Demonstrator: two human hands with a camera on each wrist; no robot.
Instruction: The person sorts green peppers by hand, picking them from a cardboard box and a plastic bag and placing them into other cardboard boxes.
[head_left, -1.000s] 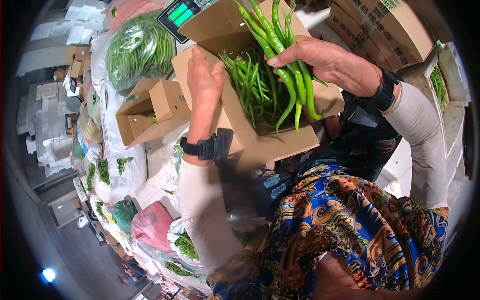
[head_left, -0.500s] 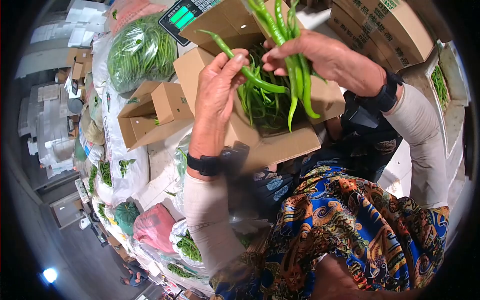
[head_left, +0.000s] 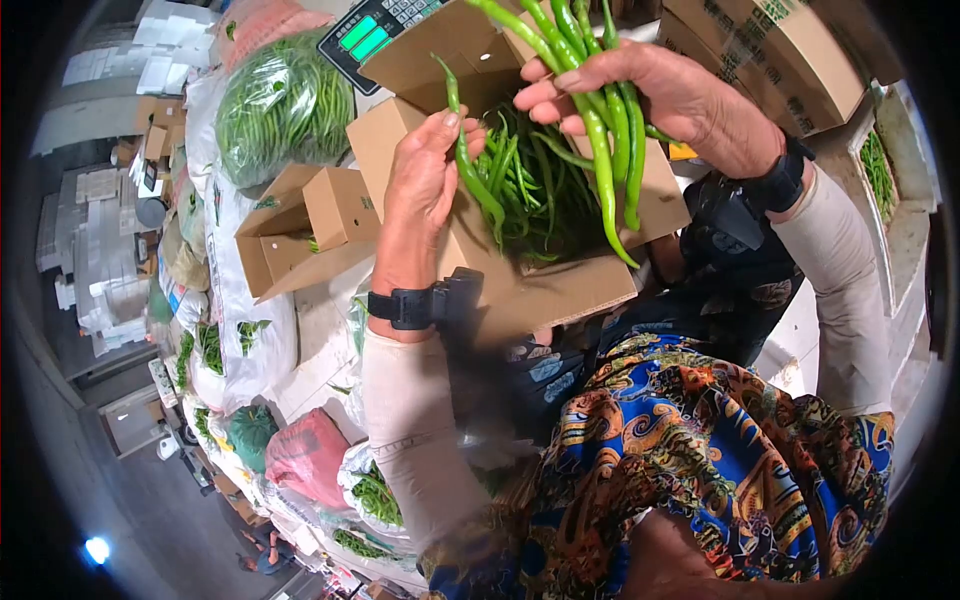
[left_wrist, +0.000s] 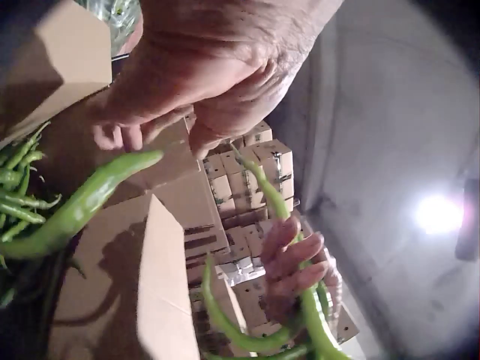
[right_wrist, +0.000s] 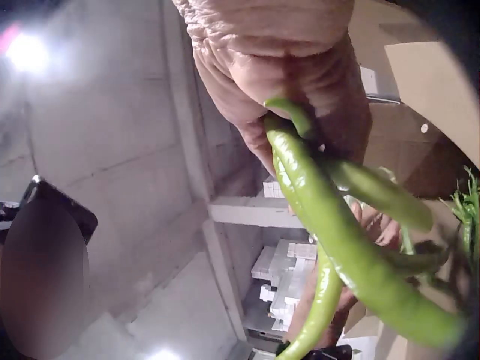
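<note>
My left hand (head_left: 410, 190) pinches one long green chili pepper (head_left: 476, 190) between thumb and fingers, above the left side of an open cardboard box (head_left: 565, 300). The same pepper (left_wrist: 86, 199) slants below the fingertips in the left wrist view. Over the box's right side, my right hand (head_left: 690, 100) holds several long green chili peppers (head_left: 622, 150) under its thumb, their tips hanging down. In the right wrist view these peppers (right_wrist: 330, 217) cross in front of the palm. More thin green peppers (head_left: 545, 205) fill the box's inside.
A smaller open carton (head_left: 340, 210) stands left of the box, near a clear bag of green peppers (head_left: 285, 110). A scale with a lit display (head_left: 365, 38) sits behind. Printed cartons (head_left: 765, 60) are at the back right, and sacks (head_left: 305, 455) lie along the left.
My left hand left the box's side, took a pepper near the right hand, then drew back slightly left with it. The right hand keeps its bunch and has shifted slightly up and right.
</note>
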